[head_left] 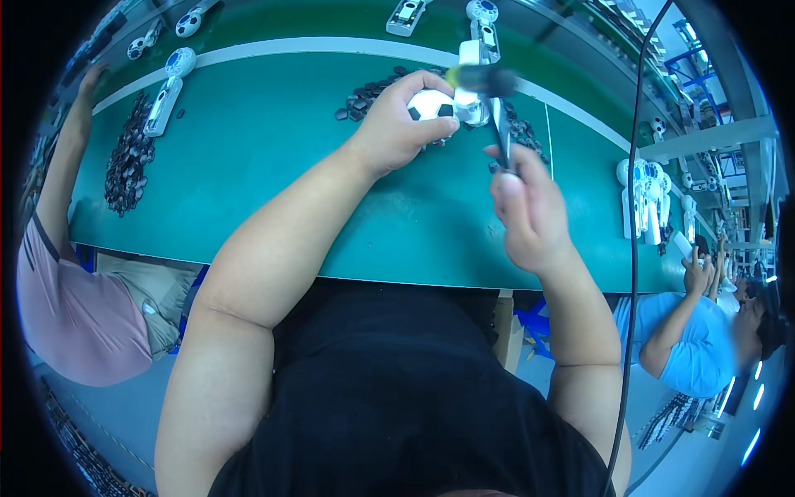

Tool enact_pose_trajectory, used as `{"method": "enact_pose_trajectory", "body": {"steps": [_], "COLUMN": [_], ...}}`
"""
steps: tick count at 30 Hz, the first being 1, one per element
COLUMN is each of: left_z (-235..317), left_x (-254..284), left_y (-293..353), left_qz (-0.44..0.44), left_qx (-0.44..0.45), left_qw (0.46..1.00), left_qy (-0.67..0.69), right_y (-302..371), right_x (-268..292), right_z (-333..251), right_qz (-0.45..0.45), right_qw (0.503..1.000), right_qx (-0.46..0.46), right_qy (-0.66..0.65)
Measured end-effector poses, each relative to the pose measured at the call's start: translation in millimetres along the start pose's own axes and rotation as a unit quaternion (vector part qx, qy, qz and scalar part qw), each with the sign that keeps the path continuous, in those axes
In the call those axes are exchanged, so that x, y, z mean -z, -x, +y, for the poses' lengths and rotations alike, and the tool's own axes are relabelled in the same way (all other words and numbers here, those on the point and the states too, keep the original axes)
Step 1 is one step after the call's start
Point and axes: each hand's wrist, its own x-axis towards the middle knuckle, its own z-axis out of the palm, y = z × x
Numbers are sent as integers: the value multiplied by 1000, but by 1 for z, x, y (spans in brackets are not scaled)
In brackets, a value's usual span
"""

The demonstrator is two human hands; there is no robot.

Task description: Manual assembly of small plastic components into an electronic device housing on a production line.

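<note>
My left hand (389,132) is closed around the ball-shaped end of a white plastic device (431,105), patterned with black patches like a football. Its fingers and thumb pin the device on the green table (389,219). My right hand (530,211) grips the handle of a hammer (497,81), whose dark, blurred head with a yellow end hangs over or against the device's white body. Whether the head touches it, I cannot tell. Small black pieces (364,98) lie scattered behind my left hand, and more lie near the hammer handle.
A heap of black pieces (127,166) and another white device (168,103) lie at left. Behind a pale rail (323,45), more devices sit on a green strip. Several devices (646,195) stand at right. Co-workers sit on both sides. A black cable (634,207) hangs at right.
</note>
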Motion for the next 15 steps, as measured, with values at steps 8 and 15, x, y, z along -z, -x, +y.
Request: {"method": "enact_pose_trajectory", "body": {"steps": [8,15], "left_z": [-5,-1], "left_x": [-2,0], "left_y": [1,2], "left_qz": [6,-5], "left_qx": [-10,-25], "left_qw": [1000,1000], "left_qy": [-23,2], "right_y": [-2,7], "right_x": [0,-4], "right_z": [8,4], "right_qz": [-2,63], "right_qw": [999,995], "right_qx": [15,77], "right_qy": [42,3]}}
